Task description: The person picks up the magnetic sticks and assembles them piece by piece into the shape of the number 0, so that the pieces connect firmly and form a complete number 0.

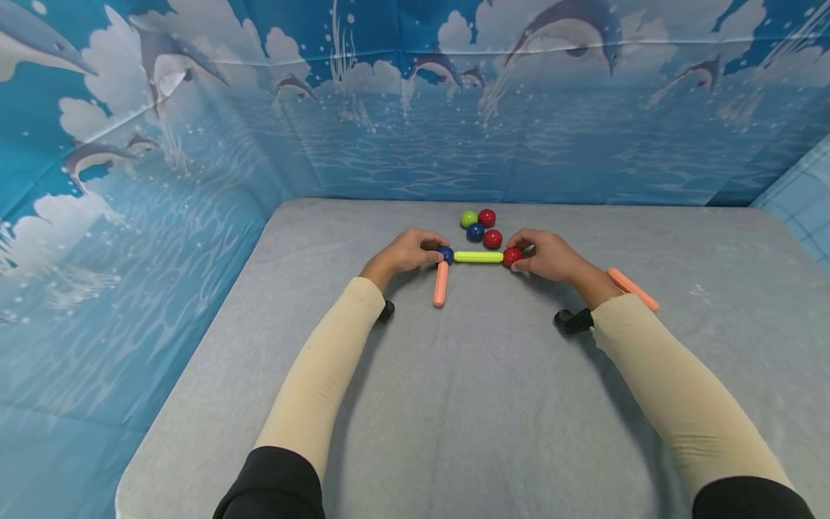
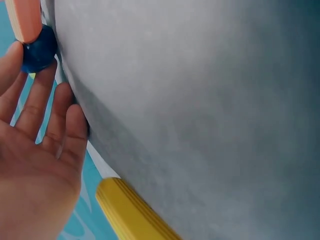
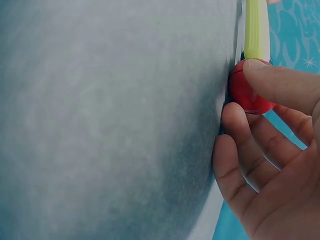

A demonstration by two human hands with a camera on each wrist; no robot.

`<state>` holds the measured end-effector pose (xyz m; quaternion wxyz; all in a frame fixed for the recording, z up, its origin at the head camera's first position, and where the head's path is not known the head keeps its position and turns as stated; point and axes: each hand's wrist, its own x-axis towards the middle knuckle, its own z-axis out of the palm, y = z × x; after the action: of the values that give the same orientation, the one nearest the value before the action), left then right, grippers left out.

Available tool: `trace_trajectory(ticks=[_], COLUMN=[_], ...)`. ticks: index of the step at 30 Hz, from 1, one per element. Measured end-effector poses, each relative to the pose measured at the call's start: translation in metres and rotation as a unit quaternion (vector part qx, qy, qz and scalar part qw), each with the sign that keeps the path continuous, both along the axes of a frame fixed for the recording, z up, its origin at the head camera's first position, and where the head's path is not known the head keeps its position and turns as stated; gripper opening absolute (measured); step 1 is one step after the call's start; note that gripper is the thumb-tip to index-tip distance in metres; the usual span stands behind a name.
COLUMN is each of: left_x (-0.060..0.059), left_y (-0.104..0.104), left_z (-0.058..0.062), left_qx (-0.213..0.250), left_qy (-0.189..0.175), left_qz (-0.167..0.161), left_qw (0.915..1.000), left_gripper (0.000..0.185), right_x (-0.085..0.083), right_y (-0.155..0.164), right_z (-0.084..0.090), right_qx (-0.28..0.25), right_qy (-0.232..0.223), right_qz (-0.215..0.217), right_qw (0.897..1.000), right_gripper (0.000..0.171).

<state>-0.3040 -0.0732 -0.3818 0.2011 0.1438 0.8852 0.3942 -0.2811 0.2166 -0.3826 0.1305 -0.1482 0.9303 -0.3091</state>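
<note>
- from where i sit, my left grip (image 1: 411,250) is closed to a pinch, thumb and fingertips on a blue ball (image 1: 446,254); its other fingers lie off the ball, slightly bent.
- my right grip (image 1: 545,254) is pinched down too, thumb and fingers on a red ball (image 1: 512,257), with the remaining fingers loosely bent below it in the right wrist view.
- between the two grips i see a lime rod (image 1: 478,256), one end touching the blue ball and the other touching the red ball.
- on the wearer's side of the left grip, an orange rod (image 1: 441,284) runs from the blue ball toward the wearer.
- just beyond the gap between the grips sit a green ball (image 1: 469,219), a loose blue ball (image 1: 475,232) and two loose red balls (image 1: 493,239), close together.
- behind the right grip, beside the wrist, i get more orange rod material (image 1: 638,292); the arm covers part of it, so i can't tell the count.
- my left wrist view shows a yellow ribbed rod (image 2: 132,212) near the heel of the left grip, apart from it.
- under both grips is the grey bench (image 1: 493,404); past them hangs a dolphin-print curtain (image 1: 389,144).
</note>
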Motion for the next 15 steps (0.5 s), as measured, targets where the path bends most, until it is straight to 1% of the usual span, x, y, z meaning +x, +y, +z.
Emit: trace_trajectory(ticks=[6, 10, 15], left_x=[-0.0025, -0.0025, -0.0022], left_y=[-0.0025, -0.0027, -0.0008], left_z=[0.0013, 0.0035, 0.0035], left_qx=[-0.008, -0.018, -0.030], left_qy=[-0.024, -0.021, -0.011], left_qz=[-0.012, -0.020, -0.020], left_qw=[0.9996, 0.9994, 0.9993], left_gripper=[0.039, 0.039, 0.039], right_x=[0.0004, 0.0004, 0.0002], right_y=[-0.0005, -0.0009, -0.0008], right_z=[0.0009, 0.0024, 0.0021], right_qx=[-0.003, -0.002, -0.001], right_qy=[-0.006, -0.007, -0.002], right_qz=[-0.002, -0.002, -0.003], right_qw=[1.000, 1.000, 1.000], right_gripper=[0.035, 0.036, 0.036])
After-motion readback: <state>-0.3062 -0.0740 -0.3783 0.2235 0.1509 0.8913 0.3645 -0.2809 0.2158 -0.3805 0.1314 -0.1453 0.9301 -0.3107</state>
